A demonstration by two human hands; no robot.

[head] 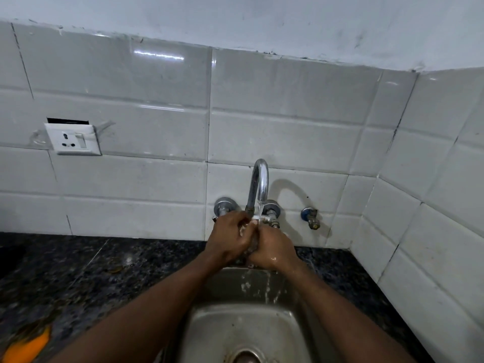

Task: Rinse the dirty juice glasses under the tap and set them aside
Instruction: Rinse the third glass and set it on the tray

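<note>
Splashed steel sink (235,326) is seen nearest; above its back edge the left hand (230,238) and right hand (275,248) are clamped together round what seems a juice glass (247,230) under the running tap (259,179). Rinsing is judged under way; setting aside is left.

The counter (78,271) in front of me is of dark speckled stone. It runs along the foot of the tiled wall, from the left side to the right corner. A steel sink (209,323) is set into it, near me and a little to the right of the middle. Only a narrow strip of stone is between the sink and the right wall. The far wall of the sink has water splashes (259,286) on it, and the drain (246,357) shows at the near edge. On the stone left of the sink lies a small brownish spot (115,268), maybe a wet stain; it is too blurred to tell. In the near left corner lies something orange (26,344), also blurred.
</note>
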